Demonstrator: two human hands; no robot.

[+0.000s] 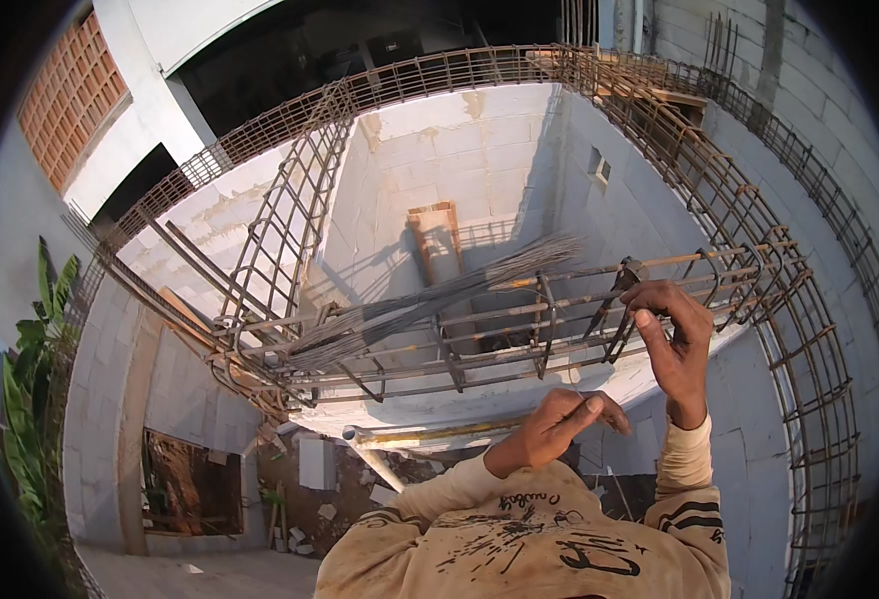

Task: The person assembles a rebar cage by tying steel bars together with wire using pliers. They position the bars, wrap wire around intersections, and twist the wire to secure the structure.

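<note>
A rebar cage [544, 324] with square stirrups runs across the top of a white block wall in front of me. My right hand [677, 339] is raised at its right part, fingers curled toward the thumb; what they pinch, if anything, does not show. Right beside those fingertips, a dark metal tool that looks like pincers [631, 272] sits at the bars. Lower and nearer my body, my left hand [559, 429] is closed with thumb and fingers together; anything in it is hidden. A loose bundle of thin grey tie wire [429, 304] lies across the cage's left part.
More rebar cages line the walls, one on the right [719, 185] and one on the left [294, 200]. Below stands a plank [437, 240] inside the block room. A pale pipe [439, 433] runs under the near wall, above rubble. Green leaves [28, 379] grow at far left.
</note>
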